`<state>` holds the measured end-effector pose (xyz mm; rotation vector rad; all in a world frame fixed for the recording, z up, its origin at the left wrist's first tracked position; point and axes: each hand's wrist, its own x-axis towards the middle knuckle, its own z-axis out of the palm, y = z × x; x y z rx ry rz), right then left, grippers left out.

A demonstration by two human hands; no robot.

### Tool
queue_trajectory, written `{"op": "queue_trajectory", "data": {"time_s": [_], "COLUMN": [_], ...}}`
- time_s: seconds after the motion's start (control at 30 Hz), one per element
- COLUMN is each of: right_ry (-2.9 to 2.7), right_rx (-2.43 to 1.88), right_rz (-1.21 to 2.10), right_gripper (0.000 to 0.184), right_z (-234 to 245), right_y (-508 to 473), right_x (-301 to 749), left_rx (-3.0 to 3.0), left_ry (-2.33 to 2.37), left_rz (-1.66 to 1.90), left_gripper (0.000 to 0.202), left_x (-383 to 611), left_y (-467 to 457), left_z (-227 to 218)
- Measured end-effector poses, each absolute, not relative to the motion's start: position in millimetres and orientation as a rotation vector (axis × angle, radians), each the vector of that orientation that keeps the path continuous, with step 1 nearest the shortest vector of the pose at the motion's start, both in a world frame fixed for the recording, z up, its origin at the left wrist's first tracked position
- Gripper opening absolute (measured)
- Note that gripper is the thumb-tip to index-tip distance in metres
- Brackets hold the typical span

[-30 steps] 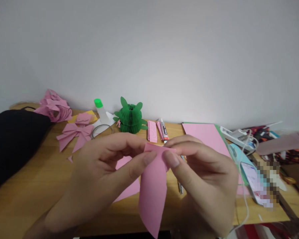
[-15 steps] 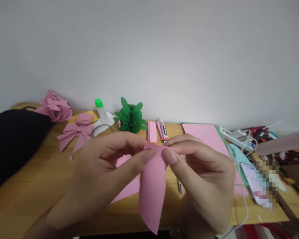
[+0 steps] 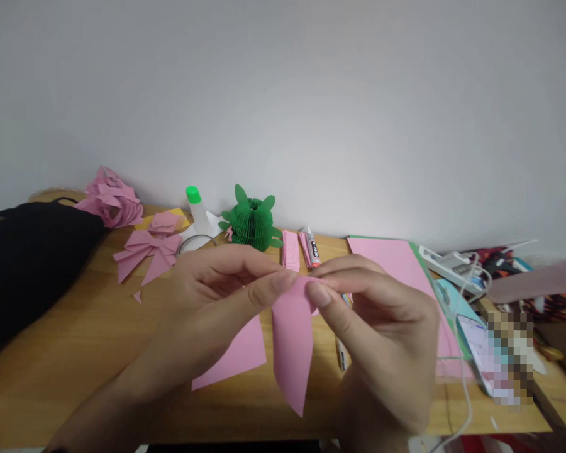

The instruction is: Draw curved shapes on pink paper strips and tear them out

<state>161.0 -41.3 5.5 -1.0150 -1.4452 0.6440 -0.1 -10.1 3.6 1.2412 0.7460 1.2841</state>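
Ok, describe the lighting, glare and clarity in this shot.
Head view: the wall is brightest around its middle, dimmer toward the corners; head view: the black item is too dark to show much detail; head view: no strong glare on the pink paper in the fingers; head view: coarse pixelation beside the phone.

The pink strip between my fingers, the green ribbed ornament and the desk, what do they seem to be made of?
Pink strip: likely matte paper or thin card; it bends in a smooth curve and has thin, crisp edges. 
Green ornament: probably matte paper too, judging by its thin, close pleats. 
Desk: wood or wood-look laminate, smooth-looking, with visible grain.
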Motion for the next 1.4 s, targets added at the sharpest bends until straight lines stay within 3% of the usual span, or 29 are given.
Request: {"op": "queue_trajectory", "data": {"time_s": [0.33,0.47,0.6,1.4], "right_ry": [-1.362,-1.266,-1.242,-1.099], "right_rx": [-1.002,-0.959,-0.955,-1.040], "right_rz": [0.705,0.745,0.745,0.786], "right_gripper": [0.015,0.016,0.014,0.013], "right_z": [0.5,-1.3,-1.2,-10.2], "right_y": [-32.7,-31.1,-29.9,-13.0], "right_x": [161.3,162.3,162.4,162.5], "left_rx": [1.269,1.289,1.287,1.303], "left_ry": [0.636,0.577,0.508,0.681], "left_rz": [1.256,1.216,1.168,0.989], "left_gripper": [0.008,0.017,0.007,0.022], "left_x": [2.2,2.7,5.5,9.6], "left_y": [1.6,2.9,1.1,6.3], "left_z": [-3.1,-7.7,-7.2,-6.5]}}
